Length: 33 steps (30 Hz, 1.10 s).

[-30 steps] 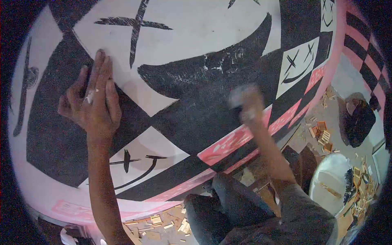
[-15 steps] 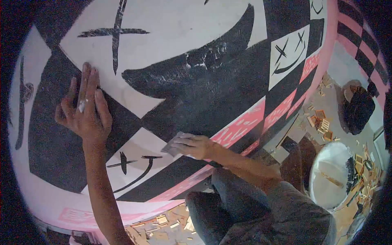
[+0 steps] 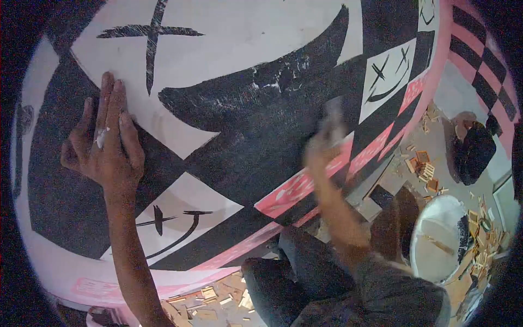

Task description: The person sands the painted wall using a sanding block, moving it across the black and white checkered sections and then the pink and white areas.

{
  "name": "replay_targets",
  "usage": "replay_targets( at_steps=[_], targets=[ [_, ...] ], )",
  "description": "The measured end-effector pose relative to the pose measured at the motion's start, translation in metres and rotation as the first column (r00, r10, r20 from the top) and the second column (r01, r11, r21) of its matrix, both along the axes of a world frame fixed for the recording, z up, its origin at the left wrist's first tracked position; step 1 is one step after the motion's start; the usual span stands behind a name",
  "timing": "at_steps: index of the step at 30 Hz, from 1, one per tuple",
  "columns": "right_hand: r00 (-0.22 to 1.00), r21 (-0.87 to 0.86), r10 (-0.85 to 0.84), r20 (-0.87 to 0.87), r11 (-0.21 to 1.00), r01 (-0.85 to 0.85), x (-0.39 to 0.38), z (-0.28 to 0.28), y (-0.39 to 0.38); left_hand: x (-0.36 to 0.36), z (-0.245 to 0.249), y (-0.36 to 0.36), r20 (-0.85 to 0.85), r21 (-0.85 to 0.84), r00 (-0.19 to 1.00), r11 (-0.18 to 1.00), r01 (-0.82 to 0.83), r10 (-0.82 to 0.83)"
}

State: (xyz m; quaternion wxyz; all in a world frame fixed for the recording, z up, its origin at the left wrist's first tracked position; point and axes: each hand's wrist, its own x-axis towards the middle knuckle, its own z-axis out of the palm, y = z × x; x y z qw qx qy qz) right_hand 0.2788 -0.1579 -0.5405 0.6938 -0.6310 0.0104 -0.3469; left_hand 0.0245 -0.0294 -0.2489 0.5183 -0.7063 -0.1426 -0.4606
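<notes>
A large curved panel (image 3: 234,158) fills most of the view, painted in black, white and pink checks with smiling cross-eyed faces. My left hand (image 3: 109,141) lies against it at the left, fingers stretched out across a black and white border, with a whitish smear on one finger. Out over the black area near a pink strip (image 3: 305,185), my right hand (image 3: 325,144) is smeared by motion. Its fingers are on a thin grey piece that looks like sandpaper (image 3: 333,108), blurred as well. Pale scuffs mark the big black painted mouth (image 3: 278,76).
A white bucket (image 3: 422,259) with a stick inside stands at the lower right. Wood scraps (image 3: 425,166) litter the floor around it and below the panel. A dark object (image 3: 475,152) sits at the right. My bent knees (image 3: 272,283) are close under the panel's lower edge.
My right hand has swept up and to the right across the panel with the grey piece. My left hand stays on about the same spot, while the view has shifted slightly.
</notes>
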Motion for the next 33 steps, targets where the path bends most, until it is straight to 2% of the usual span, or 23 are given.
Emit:
replay_targets(
  at_steps=[1,2,4,5,8,9,12,14,15,17,18,21,22,24,25,28,30,31,32,33],
  targets=[
    [0.983,-0.041,0.107,0.149,0.994,-0.102,-0.045,-0.015,0.027,0.0,0.001,-0.002,-0.002,0.01,1.0,1.0,-0.015,0.015],
    [0.914,-0.151,0.245,0.324,0.967,-0.206,-0.092,-0.033,0.047,0.0,0.002,-0.002,-0.007,0.016,1.0,1.0,-0.007,0.007],
    [0.659,-0.405,0.486,0.574,0.868,-0.287,-0.158,-0.043,0.064,-0.003,0.002,0.0,-0.028,0.023,1.0,1.0,0.006,-0.005],
    [0.52,-0.539,0.63,0.577,0.772,-0.337,-0.173,-0.023,0.056,-0.003,0.002,0.0,-0.037,0.021,0.999,1.0,0.02,-0.019],
    [0.278,-0.762,0.797,0.536,0.599,-0.248,-0.132,-0.023,0.03,-0.004,0.005,0.002,-0.042,0.02,0.998,0.999,0.048,-0.047],
    [0.384,-0.838,0.831,0.403,0.503,-0.21,-0.105,-0.027,0.013,-0.004,0.004,0.003,-0.036,0.019,0.999,0.999,0.041,-0.04],
    [0.647,-0.627,0.743,0.168,0.587,-0.512,-0.001,-0.048,-0.04,-0.004,0.001,0.004,-0.016,0.034,1.0,0.999,0.02,-0.019],
    [0.852,-0.351,0.383,0.358,0.9,-0.257,0.033,-0.032,-0.061,-0.002,0.0,0.003,-0.011,0.032,1.0,0.999,0.013,-0.012],
    [0.905,-0.182,0.175,0.389,0.977,-0.11,0.05,-0.023,-0.071,-0.001,0.001,0.001,-0.015,0.024,1.0,1.0,0.011,-0.011],
    [0.993,-0.168,0.011,0.116,0.986,0.008,0.055,-0.01,-0.078,0.0,0.001,0.0,-0.016,0.014,1.0,1.0,0.004,-0.004],
    [0.979,-0.171,-0.051,0.198,0.982,0.086,0.04,-0.012,-0.058,0.0,0.001,0.0,-0.011,0.014,1.0,1.0,-0.005,0.005],
    [0.918,-0.32,0.381,0.105,0.887,-0.332,-0.063,-0.013,0.008,0.001,0.001,-0.001,-0.019,0.024,0.999,0.999,-0.033,0.034],
    [0.809,-0.568,0.587,-0.038,0.653,-0.501,-0.11,0.005,0.009,0.0,0.001,-0.001,-0.03,0.029,0.999,0.999,-0.04,0.041],
    [0.67,-0.749,0.724,0.163,0.533,-0.394,-0.157,-0.006,0.03,-0.002,0.0,0.002,-0.062,0.005,0.998,1.0,0.015,-0.015],
    [0.559,-0.647,0.615,0.556,0.743,-0.173,-0.157,-0.005,0.04,-0.002,0.002,0.004,-0.059,-0.001,0.997,0.999,0.044,-0.044],
    [0.333,-0.824,0.765,0.551,0.563,0.068,-0.118,-0.01,0.016,-0.003,0.003,0.005,-0.061,0.043,0.998,0.999,0.014,-0.011],
    [0.275,-0.909,0.905,0.326,0.38,-0.171,-0.065,-0.035,-0.011,-0.004,0.001,0.006,-0.058,0.01,0.998,1.0,0.02,-0.019],
    [0.372,-0.951,0.904,0.211,0.278,-0.137,-0.029,-0.034,-0.029,-0.002,0.001,0.007,-0.054,-0.002,0.998,1.0,0.028,-0.028],
    [0.501,-0.882,0.816,0.29,0.431,-0.191,0.003,-0.043,-0.047,-0.002,0.0,0.007,-0.046,-0.009,0.999,1.0,0.026,-0.026],
    [0.637,-0.69,0.588,0.498,0.714,-0.12,0.035,-0.047,-0.065,-0.001,0.0,0.008,-0.038,-0.015,0.999,1.0,0.025,-0.025]
  ],
)
